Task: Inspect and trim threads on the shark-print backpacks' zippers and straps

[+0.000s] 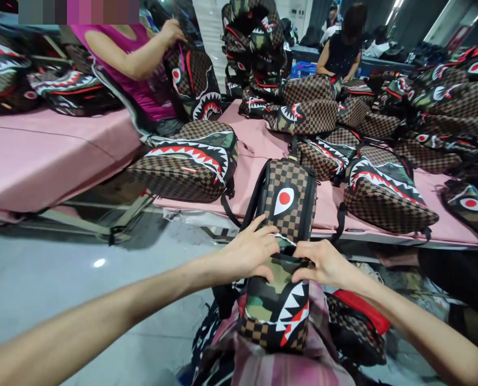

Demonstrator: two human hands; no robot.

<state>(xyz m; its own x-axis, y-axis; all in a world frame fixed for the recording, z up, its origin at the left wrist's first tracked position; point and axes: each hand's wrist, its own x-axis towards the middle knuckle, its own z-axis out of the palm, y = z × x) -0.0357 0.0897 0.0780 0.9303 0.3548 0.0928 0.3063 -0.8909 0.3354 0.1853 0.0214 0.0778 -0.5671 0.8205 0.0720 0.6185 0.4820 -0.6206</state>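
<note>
A checkered brown backpack [290,222] rests partly on my lap and partly against the pink table edge, its side turned up. On it are a red-and-white eye print, a camouflage patch and white shark teeth. My left hand [257,247] grips the bag's side near the pocket opening, fingers spread over the fabric and thumb lower down. At the opposite end of that opening, my right hand [317,261] pinches the edge of the camouflage pocket [277,284]. Whatever is inside the pocket is hidden.
Similar backpacks lie on the pink table [249,185], one left [183,161] and one right [387,187]. More are piled behind. A person in a magenta top [158,91] handles another bag; a second person [343,48] works farther back. A red-and-checkered bag [355,327] sits below my right arm.
</note>
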